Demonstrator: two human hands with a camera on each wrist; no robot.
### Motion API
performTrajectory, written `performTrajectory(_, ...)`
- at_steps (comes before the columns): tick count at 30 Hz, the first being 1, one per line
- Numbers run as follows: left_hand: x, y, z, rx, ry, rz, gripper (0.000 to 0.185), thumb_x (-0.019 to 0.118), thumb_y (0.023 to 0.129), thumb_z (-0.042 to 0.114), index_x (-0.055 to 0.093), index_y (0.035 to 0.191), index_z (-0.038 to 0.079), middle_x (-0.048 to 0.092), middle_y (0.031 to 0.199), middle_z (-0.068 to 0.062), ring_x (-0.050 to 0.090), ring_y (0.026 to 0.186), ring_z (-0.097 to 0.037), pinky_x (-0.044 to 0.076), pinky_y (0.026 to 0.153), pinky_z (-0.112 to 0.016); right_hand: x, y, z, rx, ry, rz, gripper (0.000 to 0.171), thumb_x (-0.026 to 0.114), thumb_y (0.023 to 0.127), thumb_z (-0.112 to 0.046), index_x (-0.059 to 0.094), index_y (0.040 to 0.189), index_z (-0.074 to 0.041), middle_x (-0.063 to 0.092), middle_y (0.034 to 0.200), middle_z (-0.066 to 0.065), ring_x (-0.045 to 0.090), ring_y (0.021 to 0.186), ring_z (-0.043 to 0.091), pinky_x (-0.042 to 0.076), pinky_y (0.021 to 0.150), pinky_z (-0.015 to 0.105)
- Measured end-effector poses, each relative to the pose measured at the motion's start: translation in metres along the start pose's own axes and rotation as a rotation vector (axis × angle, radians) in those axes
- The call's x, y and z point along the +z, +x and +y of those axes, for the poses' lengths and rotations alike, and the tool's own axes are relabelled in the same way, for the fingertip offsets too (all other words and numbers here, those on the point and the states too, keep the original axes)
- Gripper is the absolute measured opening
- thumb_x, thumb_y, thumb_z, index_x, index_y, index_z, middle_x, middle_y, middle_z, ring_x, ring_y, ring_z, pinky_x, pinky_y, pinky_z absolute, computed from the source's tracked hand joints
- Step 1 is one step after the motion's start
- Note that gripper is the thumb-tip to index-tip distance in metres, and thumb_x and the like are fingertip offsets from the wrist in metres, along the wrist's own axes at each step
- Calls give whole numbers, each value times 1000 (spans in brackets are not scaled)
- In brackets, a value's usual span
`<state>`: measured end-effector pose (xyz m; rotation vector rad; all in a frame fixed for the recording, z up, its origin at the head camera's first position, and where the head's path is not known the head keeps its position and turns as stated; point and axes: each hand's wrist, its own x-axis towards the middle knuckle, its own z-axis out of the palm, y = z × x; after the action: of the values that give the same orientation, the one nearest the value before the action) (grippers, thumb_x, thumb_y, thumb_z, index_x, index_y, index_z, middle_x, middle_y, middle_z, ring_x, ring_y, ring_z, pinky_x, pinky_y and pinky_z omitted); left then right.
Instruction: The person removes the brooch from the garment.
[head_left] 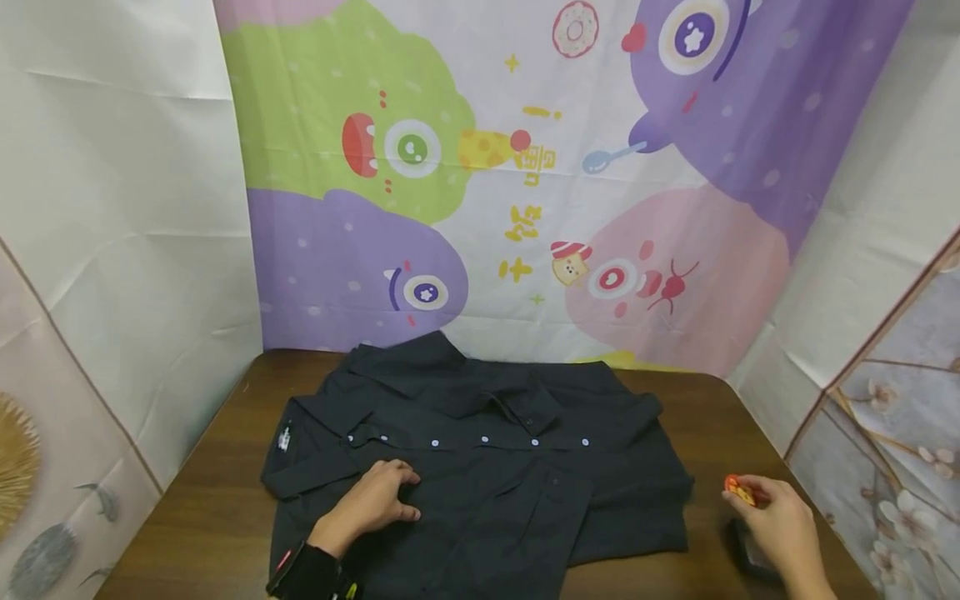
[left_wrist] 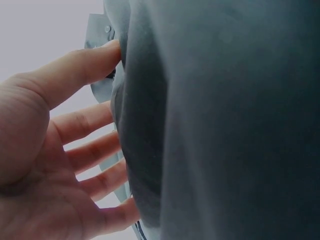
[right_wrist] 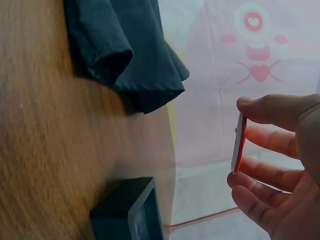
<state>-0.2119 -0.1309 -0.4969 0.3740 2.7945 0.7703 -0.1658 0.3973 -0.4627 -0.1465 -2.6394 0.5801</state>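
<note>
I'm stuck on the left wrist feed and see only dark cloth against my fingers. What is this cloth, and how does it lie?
Observer: It is a dark shirt, spread flat on the wooden table, buttons in a row across it.
Operator: Where on it is my left hand?
Observer: The left hand rests on the shirt's near left part, below the button row.
Operator: And my right hand?
Observer: The right hand is off the shirt, pinching a small red and white piece above a dark box on the table.
</note>
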Motion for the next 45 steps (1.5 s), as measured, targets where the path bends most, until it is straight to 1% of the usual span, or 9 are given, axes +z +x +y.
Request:
performTrajectory(6, -2, 3, 1, 12, 15, 19, 44, 86, 71, 23, 71, 109, 6, 62, 122, -12, 54, 115, -33, 44, 99, -51, -3, 2, 5, 36, -14, -35, 35, 79, 80, -19, 70, 101, 8, 63, 100, 34, 64, 86, 46, 48, 72, 59)
performTrajectory(9, -3, 4, 2, 17, 16, 25, 44, 86, 72, 22, 71, 109, 6, 62, 123, -12, 53, 115, -33, 45, 99, -50, -3, 2, 9, 48, -26, -44, 36, 78, 81, -21, 69, 102, 8, 64, 96, 32, 64, 85, 46, 47, 71, 58)
performTrajectory(15, -2, 4, 2, 26, 16, 24, 44, 86, 72, 22, 71, 109, 5, 62, 123, -13, 54, 115, -33, 44, 100, -51, -2, 0, 15, 100, -49, -98, 40, 75, 84, -26, 69, 104, 8, 66, 92, 27, 63, 82, 40, 47, 67, 52)
performTrajectory(20, -1, 4, 2, 18, 8, 25, 43, 86, 72, 22, 71, 109, 6, 62, 124, -13, 53, 116, -33, 44, 100, -51, -1, -1, 20, 111, -66, -108, 38, 76, 83, -24, 69, 103, 7, 66, 89, 25, 64, 80, 37, 47, 63, 47)
performTrajectory(25, -1, 3, 2, 23, 7, 31, 44, 86, 71, 21, 71, 109, 5, 62, 123, -14, 53, 116, -33, 44, 100, -51, 1, -5, 28, 122, -95, -128, 38, 75, 84, -24, 68, 104, 8, 66, 89, 27, 63, 82, 40, 47, 66, 52)
performTrajectory(32, 2, 1, -1, 7, -3, 11, 45, 86, 71, 22, 71, 110, 6, 62, 124, -13, 53, 118, -34, 43, 101, -52, 5, -11, 38, 172, -89, -173, 42, 73, 86, -28, 67, 106, 8, 65, 93, 30, 61, 89, 45, 45, 74, 57)
performTrajectory(37, 3, 0, -2, 3, -12, 9, 44, 87, 71, 22, 71, 109, 6, 62, 123, -13, 53, 117, -34, 44, 100, -52, 6, -12, 46, 222, -100, -276, 47, 71, 87, -33, 65, 110, 8, 63, 96, 30, 60, 92, 46, 45, 76, 57)
performTrajectory(40, 3, 0, -1, 1, -15, 8, 44, 86, 71, 22, 71, 109, 6, 62, 123, -13, 53, 118, -34, 43, 101, -52, 6, -11, 50, 226, -105, -331, 49, 71, 86, -35, 65, 110, 7, 63, 99, 31, 59, 94, 48, 46, 75, 57)
performTrajectory(45, 2, 0, 0, 3, -11, 8, 44, 86, 71, 22, 71, 109, 5, 62, 124, -13, 52, 119, -35, 43, 101, -52, 7, -11, 53, 221, -110, -366, 49, 73, 83, -36, 66, 108, 5, 64, 99, 31, 59, 94, 50, 48, 73, 56)
